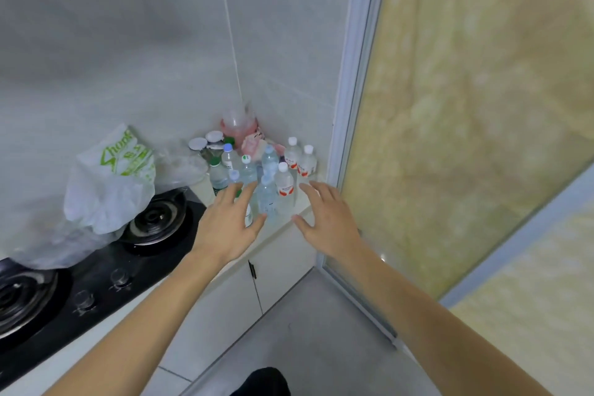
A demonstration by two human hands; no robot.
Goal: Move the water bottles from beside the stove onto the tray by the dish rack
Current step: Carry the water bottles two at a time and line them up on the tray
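The water bottles (270, 177) are standing upright in a tight cluster on the pale countertop (289, 222), in the corner where two grey tiled walls (128, 42) are meeting. Three bottles on the cluster's right side are wearing white caps and red-and-white labels; those in the middle and on the left are showing blue or green caps.

The left hand (229, 222) is hovering over the near left of the cluster with its fingers spread and straight, gripping nothing, its fingertips lying over the nearest bottles. The right hand (324, 219) is hovering just right of the cluster, likewise spread apart and holding nothing.

Behind the cluster, jars with white lids (205, 141), a pink container under clear plastic (238, 125) and a pink packet (254, 143) are crowding the corner. Left of the cluster a black gas stove (96, 267) is lying set into the counter, with two burners and clear knobs showing, and a white plastic bag (109, 183) with green print is sitting on it. Below the cluster, white cabinet doors (283, 264) are facing a grey tiled floor (305, 331). Right of the cluster, a pale metal-framed sliding door (350, 106) with yellowish patterned glass is standing against the counter's end.
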